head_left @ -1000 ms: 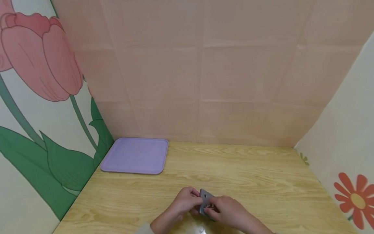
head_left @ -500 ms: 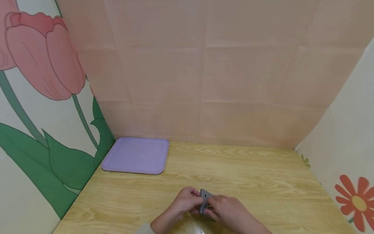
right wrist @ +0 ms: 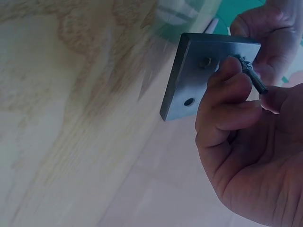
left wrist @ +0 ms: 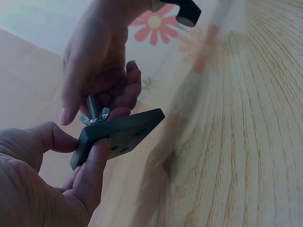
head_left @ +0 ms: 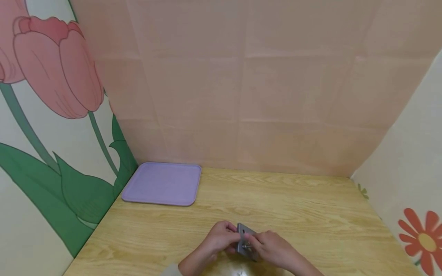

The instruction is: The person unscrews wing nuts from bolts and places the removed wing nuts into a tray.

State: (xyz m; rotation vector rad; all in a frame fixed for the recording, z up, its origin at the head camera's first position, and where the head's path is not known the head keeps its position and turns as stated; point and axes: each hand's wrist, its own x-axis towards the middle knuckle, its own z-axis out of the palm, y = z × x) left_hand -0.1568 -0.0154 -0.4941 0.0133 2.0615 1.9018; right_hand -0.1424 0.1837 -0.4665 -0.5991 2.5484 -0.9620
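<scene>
A grey metal plate (head_left: 240, 229) with round holes is tilted above the table near its front. My left hand (head_left: 221, 237) pinches one end of it between thumb and fingers. A bolt (right wrist: 256, 81) sticks out of the plate's face, with a silver wing nut (left wrist: 105, 113) on it close to the surface. My right hand (head_left: 272, 247) has its curled fingers around the wing nut. In the right wrist view a fingertip (right wrist: 232, 66) lies right at the nut. The thumb (left wrist: 68, 101) is on the other side of the bolt. Part of the plate is hidden behind this hand.
A purple tray (head_left: 162, 184) lies at the back left of the wooden table (head_left: 293, 207). Walls with painted flowers (head_left: 426, 241) flank the table, and a pinkish sheet (head_left: 241, 96) hangs behind it. Something small and shiny (head_left: 238, 273) shows at the bottom edge.
My right thumb has shifted upward on the plate, so the bolt and wing nut show more plainly. My left hand keeps the plate in nearly the same place.
</scene>
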